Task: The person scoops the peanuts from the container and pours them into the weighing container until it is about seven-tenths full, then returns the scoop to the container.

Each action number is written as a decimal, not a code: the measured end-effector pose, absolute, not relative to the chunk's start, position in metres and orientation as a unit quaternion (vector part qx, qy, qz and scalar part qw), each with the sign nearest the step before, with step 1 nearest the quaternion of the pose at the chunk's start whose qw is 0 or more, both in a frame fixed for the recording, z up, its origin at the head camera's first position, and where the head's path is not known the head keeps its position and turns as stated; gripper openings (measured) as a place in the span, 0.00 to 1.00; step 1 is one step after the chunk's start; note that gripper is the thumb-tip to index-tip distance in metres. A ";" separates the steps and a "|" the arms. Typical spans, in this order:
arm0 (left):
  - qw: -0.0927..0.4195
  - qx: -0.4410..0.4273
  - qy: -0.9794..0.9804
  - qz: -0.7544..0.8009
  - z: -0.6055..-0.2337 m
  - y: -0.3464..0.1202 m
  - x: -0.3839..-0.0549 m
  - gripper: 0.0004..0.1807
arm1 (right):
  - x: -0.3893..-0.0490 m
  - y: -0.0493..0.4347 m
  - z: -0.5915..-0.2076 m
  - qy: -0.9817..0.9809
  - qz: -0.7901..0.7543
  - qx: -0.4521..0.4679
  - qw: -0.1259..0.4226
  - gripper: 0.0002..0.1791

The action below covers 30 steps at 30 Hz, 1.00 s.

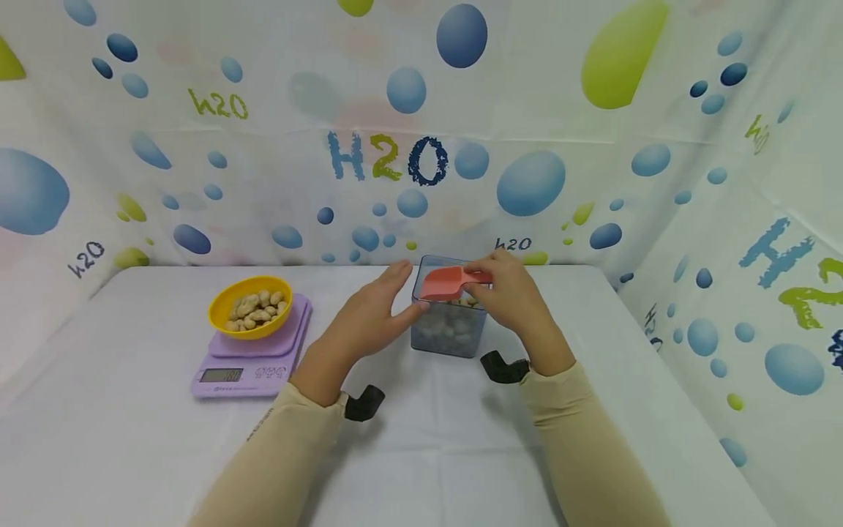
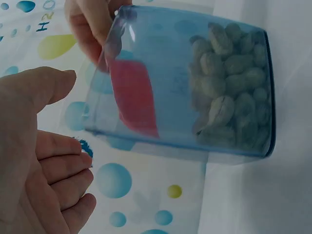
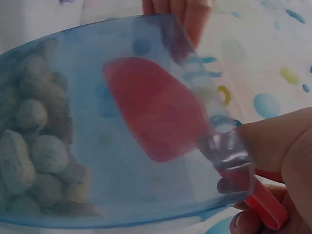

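My right hand (image 1: 516, 296) pinches the handle of a red scoop (image 1: 443, 283) at the rim of a clear bluish plastic container (image 1: 444, 340). In both wrist views, the scoop's blade (image 3: 156, 109) shows through the container's wall, above a layer of unshelled peanuts (image 2: 234, 92). The left hand (image 1: 365, 315) holds nothing; its thumb tip is close to the container's near left rim, and its fingers (image 2: 68, 168) are loosely bent beside the open top.
Left of the container, a purple kitchen scale (image 1: 217, 351) with digits on its display carries a yellow bowl (image 1: 224, 322) of peanuts (image 1: 257, 309). A white cloth (image 1: 421, 483) covers the table, and a patterned curtain (image 1: 276, 190) hangs behind.
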<state>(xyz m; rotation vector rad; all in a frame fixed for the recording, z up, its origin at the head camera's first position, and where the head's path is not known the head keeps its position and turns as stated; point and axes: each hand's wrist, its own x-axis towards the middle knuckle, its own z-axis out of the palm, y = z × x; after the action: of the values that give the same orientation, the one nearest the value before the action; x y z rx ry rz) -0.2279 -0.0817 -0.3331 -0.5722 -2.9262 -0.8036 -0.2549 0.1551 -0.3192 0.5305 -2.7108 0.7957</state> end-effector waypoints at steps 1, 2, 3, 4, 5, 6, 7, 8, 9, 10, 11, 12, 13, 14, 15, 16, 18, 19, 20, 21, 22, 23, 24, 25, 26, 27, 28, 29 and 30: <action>0.030 -0.185 -0.947 -0.261 -0.335 -0.080 -0.228 0.43 | -0.256 0.152 -0.321 -0.934 0.272 0.191 0.128 0.17; 0.032 -0.186 -0.946 -0.262 -0.336 -0.080 -0.227 0.43 | -0.258 0.149 -0.323 -0.933 0.270 0.200 0.126 0.16; 0.035 -0.186 -0.947 -0.261 -0.338 -0.079 -0.227 0.42 | -0.259 0.147 -0.325 -0.932 0.269 0.209 0.127 0.16; 0.038 -0.188 -0.946 -0.260 -0.339 -0.079 -0.227 0.42 | -0.260 0.145 -0.326 -0.930 0.268 0.215 0.129 0.15; 0.043 -0.191 -0.946 -0.257 -0.341 -0.079 -0.227 0.41 | -0.261 0.144 -0.327 -0.929 0.266 0.219 0.134 0.15; 0.049 -0.196 -0.946 -0.254 -0.342 -0.078 -0.227 0.40 | -0.262 0.144 -0.328 -0.928 0.265 0.222 0.141 0.14; 0.055 -0.201 -0.945 -0.250 -0.343 -0.078 -0.227 0.39 | -0.263 0.143 -0.329 -0.925 0.265 0.227 0.148 0.13; 0.062 -0.205 -0.945 -0.247 -0.344 -0.078 -0.227 0.38 | -0.264 0.143 -0.329 -0.923 0.267 0.230 0.155 0.13; 0.070 -0.207 -0.945 -0.244 -0.344 -0.077 -0.228 0.37 | -0.264 0.144 -0.330 -0.921 0.271 0.232 0.160 0.13; 0.079 -0.209 -0.945 -0.241 -0.345 -0.077 -0.228 0.36 | -0.265 0.144 -0.330 -0.918 0.276 0.233 0.164 0.13; 0.087 -0.210 -0.944 -0.237 -0.346 -0.076 -0.228 0.36 | -0.267 0.145 -0.330 -0.915 0.282 0.235 0.165 0.13; 0.094 -0.211 -0.944 -0.234 -0.346 -0.075 -0.228 0.35 | -0.268 0.145 -0.331 -0.913 0.288 0.235 0.167 0.13; 0.099 -0.212 -0.945 -0.230 -0.346 -0.074 -0.227 0.35 | -0.269 0.146 -0.332 -0.911 0.296 0.234 0.167 0.13; 0.104 -0.213 -0.945 -0.227 -0.346 -0.073 -0.227 0.35 | -0.270 0.148 -0.332 -0.909 0.304 0.232 0.165 0.13; 0.109 -0.214 -0.945 -0.222 -0.346 -0.071 -0.227 0.34 | -0.272 0.149 -0.334 -0.907 0.312 0.231 0.163 0.13; 0.113 -0.214 -0.945 -0.219 -0.346 -0.070 -0.226 0.34 | -0.273 0.150 -0.335 -0.906 0.319 0.229 0.160 0.13; 0.120 -0.215 -0.945 -0.215 -0.345 -0.068 -0.225 0.34 | -0.275 0.153 -0.337 -0.904 0.331 0.224 0.151 0.13; 0.122 -0.215 -0.945 -0.214 -0.345 -0.067 -0.225 0.34 | -0.276 0.155 -0.337 -0.903 0.336 0.223 0.144 0.13; 0.125 -0.215 -0.945 -0.214 -0.345 -0.066 -0.224 0.34 | -0.277 0.156 -0.338 -0.902 0.340 0.225 0.139 0.13; 0.127 -0.214 -0.945 -0.214 -0.344 -0.065 -0.224 0.34 | -0.277 0.157 -0.338 -0.902 0.343 0.227 0.133 0.14; 0.129 -0.213 -0.944 -0.215 -0.344 -0.065 -0.224 0.34 | -0.278 0.158 -0.338 -0.901 0.346 0.228 0.128 0.14; 0.131 -0.213 -0.944 -0.215 -0.344 -0.064 -0.224 0.34 | -0.278 0.159 -0.338 -0.899 0.349 0.233 0.124 0.14; 0.134 -0.214 -0.943 -0.215 -0.344 -0.064 -0.224 0.34 | -0.278 0.160 -0.338 -0.896 0.353 0.240 0.118 0.15; 0.136 -0.215 -0.943 -0.216 -0.344 -0.064 -0.224 0.33 | -0.279 0.160 -0.338 -0.893 0.358 0.247 0.113 0.15; 0.137 -0.216 -0.942 -0.216 -0.344 -0.064 -0.224 0.33 | -0.279 0.161 -0.337 -0.891 0.361 0.255 0.108 0.16; 0.140 -0.217 -0.942 -0.216 -0.343 -0.064 -0.224 0.33 | -0.280 0.161 -0.337 -0.888 0.365 0.262 0.102 0.16; 0.141 -0.218 -0.941 -0.217 -0.343 -0.063 -0.224 0.33 | -0.280 0.162 -0.337 -0.885 0.367 0.269 0.096 0.16; 0.141 -0.219 -0.940 -0.219 -0.343 -0.063 -0.224 0.33 | -0.280 0.162 -0.337 -0.884 0.368 0.274 0.091 0.16; 0.142 -0.220 -0.940 -0.221 -0.343 -0.063 -0.224 0.33 | -0.280 0.163 -0.337 -0.882 0.370 0.277 0.087 0.17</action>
<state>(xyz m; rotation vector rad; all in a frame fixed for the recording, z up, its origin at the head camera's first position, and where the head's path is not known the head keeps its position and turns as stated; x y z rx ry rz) -0.2238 -0.0628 -0.3428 -0.6340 -2.7119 -0.6364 -0.2803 0.1627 -0.3374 0.8266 -2.6289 1.1024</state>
